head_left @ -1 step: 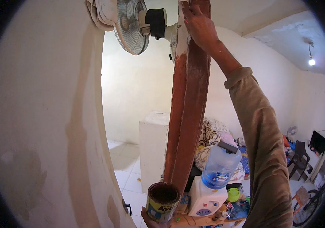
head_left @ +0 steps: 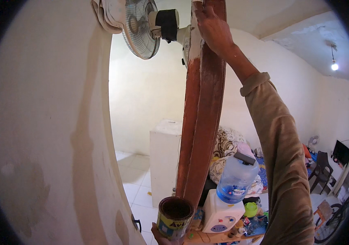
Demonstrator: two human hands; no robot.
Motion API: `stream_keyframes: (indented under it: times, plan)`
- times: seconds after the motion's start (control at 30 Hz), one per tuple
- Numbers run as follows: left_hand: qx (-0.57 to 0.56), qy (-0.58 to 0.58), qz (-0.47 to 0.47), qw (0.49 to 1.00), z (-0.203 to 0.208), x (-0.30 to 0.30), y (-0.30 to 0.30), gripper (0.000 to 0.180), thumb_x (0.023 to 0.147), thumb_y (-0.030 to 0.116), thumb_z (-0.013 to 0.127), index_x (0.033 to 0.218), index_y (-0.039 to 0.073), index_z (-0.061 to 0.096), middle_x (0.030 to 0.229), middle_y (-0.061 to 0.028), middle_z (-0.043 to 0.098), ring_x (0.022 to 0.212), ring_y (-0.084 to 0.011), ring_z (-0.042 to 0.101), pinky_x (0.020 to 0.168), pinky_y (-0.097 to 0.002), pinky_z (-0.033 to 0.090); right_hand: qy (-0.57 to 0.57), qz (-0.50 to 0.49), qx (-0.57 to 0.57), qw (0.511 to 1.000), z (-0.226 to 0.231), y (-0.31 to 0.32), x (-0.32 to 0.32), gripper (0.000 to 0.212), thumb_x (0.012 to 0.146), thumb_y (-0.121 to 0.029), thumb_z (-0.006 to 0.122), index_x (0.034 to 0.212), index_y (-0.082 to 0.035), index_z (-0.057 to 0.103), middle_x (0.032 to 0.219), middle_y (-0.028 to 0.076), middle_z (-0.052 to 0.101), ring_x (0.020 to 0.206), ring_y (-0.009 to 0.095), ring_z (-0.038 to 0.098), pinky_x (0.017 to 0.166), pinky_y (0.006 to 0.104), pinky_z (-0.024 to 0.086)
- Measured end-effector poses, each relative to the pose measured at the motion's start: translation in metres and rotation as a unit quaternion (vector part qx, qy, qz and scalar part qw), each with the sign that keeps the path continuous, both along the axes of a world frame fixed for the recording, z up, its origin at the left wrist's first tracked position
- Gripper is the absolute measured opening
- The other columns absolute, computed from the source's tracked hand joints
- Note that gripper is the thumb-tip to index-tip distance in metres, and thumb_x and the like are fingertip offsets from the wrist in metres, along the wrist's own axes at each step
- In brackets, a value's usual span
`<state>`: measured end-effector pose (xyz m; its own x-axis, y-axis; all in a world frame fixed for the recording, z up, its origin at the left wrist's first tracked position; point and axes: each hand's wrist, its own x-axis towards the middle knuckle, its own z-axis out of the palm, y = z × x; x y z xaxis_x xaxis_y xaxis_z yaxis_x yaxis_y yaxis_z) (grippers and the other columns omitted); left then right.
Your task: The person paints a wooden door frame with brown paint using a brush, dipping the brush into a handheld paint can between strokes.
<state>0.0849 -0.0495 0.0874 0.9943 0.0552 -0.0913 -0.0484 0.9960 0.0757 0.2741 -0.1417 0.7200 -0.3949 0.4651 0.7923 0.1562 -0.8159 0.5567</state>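
Observation:
My left hand (head_left: 161, 239) grips a paint can (head_left: 175, 220) from below and the side at the lower middle. The open-topped can is dark inside, with brown paint around its rim. Up at the top, my right hand (head_left: 216, 30) is closed against a tall wooden door frame post (head_left: 201, 106), its fingers pinched together. Whatever they hold is too hidden to make out. Reddish-brown paint covers the post's lower part and right face; a pale, uncoated strip (head_left: 196, 38) runs beside my right fingers.
A fan (head_left: 141, 30) stands close behind the post, at upper left. Nearest on the left is a pale, stained door or wall panel (head_left: 47, 122). Beyond the post are a white cabinet (head_left: 164, 159), a water dispenser (head_left: 223, 212) with a blue bottle (head_left: 238, 175), and a cluttered low table (head_left: 207, 237).
My right hand has shifted very slightly downward along the post. The paint can and my left hand stay in place.

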Motion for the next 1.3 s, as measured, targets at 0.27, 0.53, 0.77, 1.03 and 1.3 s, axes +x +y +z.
stream_keyframes:
  times: [0.27,0.53,0.77,1.03,1.3]
  plan:
    - [0.04,0.058,0.019,0.997,0.001,0.003,0.004,0.084,0.089,0.07,0.041,0.148,0.011,0.037,0.144,-0.0196,0.048,0.127,-0.0426,0.049,0.103,-0.0592,0.044,-0.037,-0.038,0.067,0.996,0.002,0.009,-0.011,0.037,0.085,0.0,0.059,0.122,0.004,0.058,0.111,0.02,0.059,0.092,0.034,0.065,0.074,0.041,0.056]
    - [0.116,0.001,0.05,0.992,0.045,-0.013,0.003,0.084,0.088,0.068,0.045,0.147,0.01,0.04,0.144,-0.0199,0.048,0.13,-0.0409,0.047,0.106,-0.0562,0.042,-0.029,-0.056,0.069,0.996,0.014,0.011,-0.004,0.032,0.086,-0.002,0.06,0.117,0.004,0.062,0.114,0.018,0.06,0.094,0.033,0.065,0.077,0.0422,0.055]
    - [0.011,-0.061,-0.02,0.998,0.061,-0.019,0.002,0.085,0.085,0.071,0.047,0.148,0.013,0.04,0.145,-0.0174,0.047,0.133,-0.0385,0.045,0.109,-0.0552,0.04,-0.043,-0.054,0.081,0.994,0.016,0.014,0.001,0.032,0.085,-0.005,0.061,0.116,0.003,0.063,0.113,0.017,0.06,0.095,0.031,0.065,0.073,0.0405,0.053]
    - [0.06,-0.057,-0.033,0.996,0.072,-0.024,0.006,0.086,0.084,0.073,0.046,0.148,0.016,0.038,0.147,-0.0147,0.044,0.133,-0.0358,0.045,0.11,-0.0537,0.039,-0.043,-0.068,0.065,0.995,0.015,0.013,0.0,0.027,0.086,-0.004,0.061,0.112,0.001,0.064,0.111,0.017,0.062,0.091,0.031,0.066,0.074,0.0403,0.054]
    - [0.032,-0.029,-0.011,0.999,0.051,-0.016,0.001,0.083,0.086,0.072,0.044,0.147,0.016,0.04,0.145,-0.0153,0.046,0.131,-0.0362,0.047,0.107,-0.0526,0.043,-0.03,-0.096,0.048,0.994,0.011,0.008,0.001,0.028,0.084,-0.003,0.06,0.112,0.001,0.064,0.11,0.018,0.062,0.088,0.032,0.067,0.074,0.041,0.055]
